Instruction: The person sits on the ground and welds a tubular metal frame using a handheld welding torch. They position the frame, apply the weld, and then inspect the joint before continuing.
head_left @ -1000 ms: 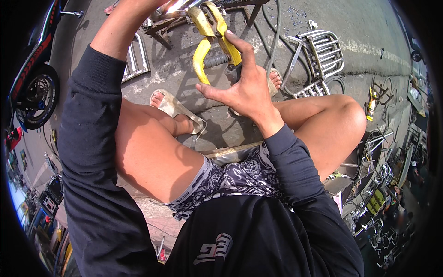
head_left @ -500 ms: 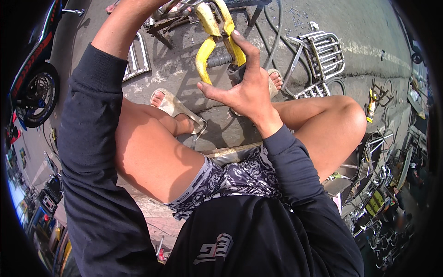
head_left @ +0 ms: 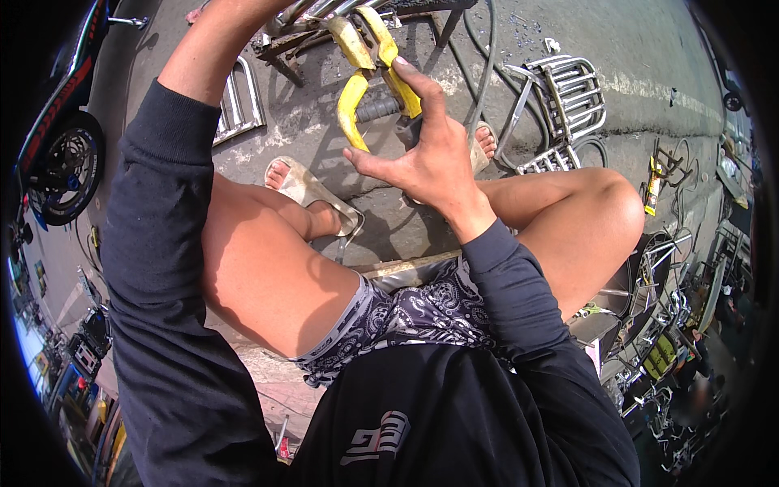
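Right hand (head_left: 430, 154): mine, toward the far middle; closed about the yellow tool, index finger laid along its right side, thumb spread toward its near end; other fingers hidden from me.
Yellow tool (head_left: 349, 107): worn paint, curved arms, grey ribbed cylinder between the near pair; far beyond my lap, its far end just beside or over the bright metal tubes (head_left: 321, 10); contact I cannot tell.
Left hand: past the far edge; I see its forearm (head_left: 221, 49) only and cannot tell its grip.
Metal stand (head_left: 448, 28): far, dark, legs on the pavement.
Cables (head_left: 488, 53): right of the stand.
Slatted rack (head_left: 578, 96): far right, lying on the pavement.
Motorcycle (head_left: 66, 169): far left, partly shown.
Left sandal (head_left: 299, 180): pale, worn, planted nearer than the tool.
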The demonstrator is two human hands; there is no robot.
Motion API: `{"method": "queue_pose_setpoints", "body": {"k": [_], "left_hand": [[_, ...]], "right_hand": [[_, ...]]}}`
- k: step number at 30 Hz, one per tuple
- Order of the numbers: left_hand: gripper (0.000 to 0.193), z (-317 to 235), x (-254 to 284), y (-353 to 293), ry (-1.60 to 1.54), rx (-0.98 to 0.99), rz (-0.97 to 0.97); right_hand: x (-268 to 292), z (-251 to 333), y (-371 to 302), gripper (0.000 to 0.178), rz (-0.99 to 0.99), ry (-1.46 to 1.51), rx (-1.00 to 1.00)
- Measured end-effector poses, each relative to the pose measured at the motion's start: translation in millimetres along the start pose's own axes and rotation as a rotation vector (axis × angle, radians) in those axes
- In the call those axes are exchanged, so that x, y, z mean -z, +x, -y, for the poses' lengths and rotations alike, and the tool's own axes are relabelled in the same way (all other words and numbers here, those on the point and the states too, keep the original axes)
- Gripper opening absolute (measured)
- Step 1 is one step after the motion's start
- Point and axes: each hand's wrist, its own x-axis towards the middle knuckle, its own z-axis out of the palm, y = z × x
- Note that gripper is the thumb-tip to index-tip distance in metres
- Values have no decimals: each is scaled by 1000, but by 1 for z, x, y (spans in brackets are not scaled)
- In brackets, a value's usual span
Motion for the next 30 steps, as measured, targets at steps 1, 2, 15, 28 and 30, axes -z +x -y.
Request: {"method": "queue_pose_setpoints", "body": {"k": [1, 2, 15, 28, 30], "left_hand": [[14, 0, 0, 0, 1, 10, 5], [14, 0, 0, 0, 4, 13, 6], [15, 6, -1, -2, -34, -12, 8], [13, 1, 3, 0, -25, 48, 15], [13, 4, 2, 3, -20, 42, 12]], "right_hand": [[0, 0, 1, 107, -3, 0, 6], [0, 0, 1, 107, -6, -9, 13], [-3, 0, 1, 107, 24, -13, -32], [-6, -2, 2, 110, -49, 0, 45], [-7, -3, 2, 110, -58, 0, 62]]}}
